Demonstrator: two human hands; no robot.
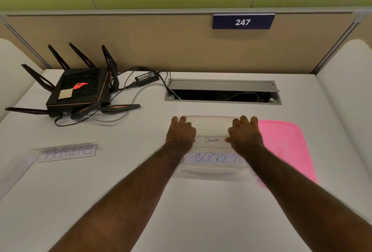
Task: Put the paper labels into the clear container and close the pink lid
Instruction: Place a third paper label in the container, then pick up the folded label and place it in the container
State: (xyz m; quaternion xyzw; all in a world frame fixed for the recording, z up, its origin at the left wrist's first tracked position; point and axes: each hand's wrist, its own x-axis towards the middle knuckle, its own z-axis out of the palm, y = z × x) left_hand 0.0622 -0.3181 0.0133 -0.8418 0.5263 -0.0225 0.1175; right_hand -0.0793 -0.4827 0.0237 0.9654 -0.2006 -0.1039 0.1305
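Labels read "PANDA" [211, 140], "SOCKET" [215, 158], "STEPHN" [69, 151]; the sign [243, 22] "247".

The right hand [244, 133] covers the pink lid's [285, 143] near-left edge; both forearms run off the bottom edge.

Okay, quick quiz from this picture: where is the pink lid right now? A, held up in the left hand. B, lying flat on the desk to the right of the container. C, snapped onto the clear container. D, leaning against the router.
B: the pink lid lies flat on the desk beside the right hand, while the clear container sits uncovered between both hands.
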